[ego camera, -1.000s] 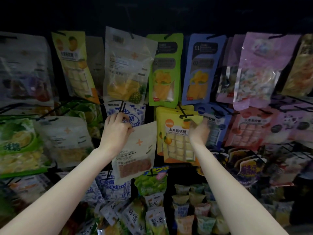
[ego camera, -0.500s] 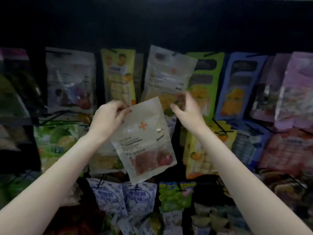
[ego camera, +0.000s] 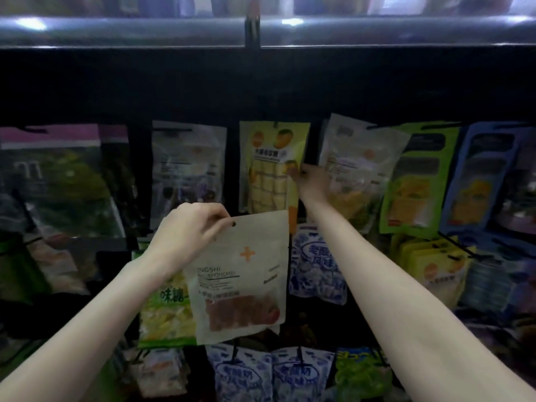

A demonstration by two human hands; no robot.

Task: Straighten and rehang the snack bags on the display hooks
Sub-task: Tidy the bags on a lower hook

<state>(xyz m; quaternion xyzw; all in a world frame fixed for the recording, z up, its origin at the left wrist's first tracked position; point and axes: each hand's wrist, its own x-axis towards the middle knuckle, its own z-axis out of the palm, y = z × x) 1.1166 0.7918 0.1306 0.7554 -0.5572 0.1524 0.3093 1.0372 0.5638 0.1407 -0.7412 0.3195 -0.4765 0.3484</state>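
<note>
My left hand pinches the top left corner of a white snack bag with an orange plus sign, beside its hang hole. The bag hangs free in front of the display, a little tilted, with reddish pieces showing in its lower window. My right hand reaches up to the top row, between a yellow bag and a crooked white bag that leans to the right on its hook. The hand is blurred at that bag's lower left edge, so its grip is unclear.
The top row also holds a clear bag, a green bag and a blue bag. Blue-and-white bags hang on black hooks below. A metal shelf rail runs across overhead.
My right hand left the held bag's top edge and moved up to the tilted white bag in the top row. My left hand keeps the bag. The view has tilted upward.
</note>
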